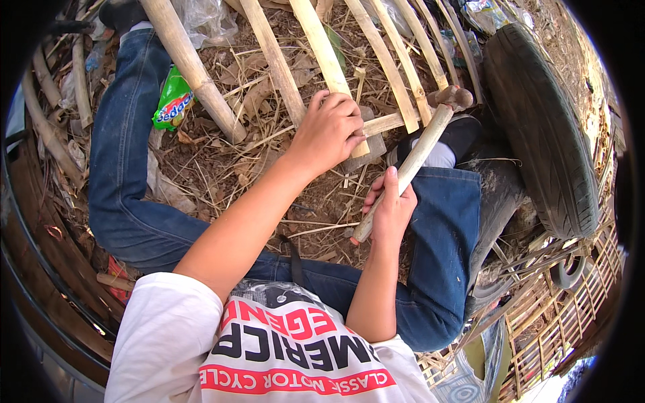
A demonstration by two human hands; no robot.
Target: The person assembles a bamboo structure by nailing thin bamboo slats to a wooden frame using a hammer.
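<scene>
My left hand (330, 131) is closed round the near end of a pale bamboo strip (321, 50), which runs away from me close to the ground. Under and beside that end lies a grey block (375, 149), partly hidden by the strip and my fingers. A short pale crosspiece (388, 123) reaches from there toward the neighbouring strips (384, 57) on the right. In my right hand (392, 208) is a hammer (424, 142), gripped low on its wooden handle. Its rusty head (457, 98) points up and away to the right, apart from the held strip.
A thick bamboo pole (195, 74) lies left of the strips, beside a green plastic wrapper (173, 97). An old black tyre (541, 127) stands at the right. My jeans-clad legs (124, 134) bend around the straw-littered ground (222, 171). Bamboo latticework (557, 329) lies at lower right.
</scene>
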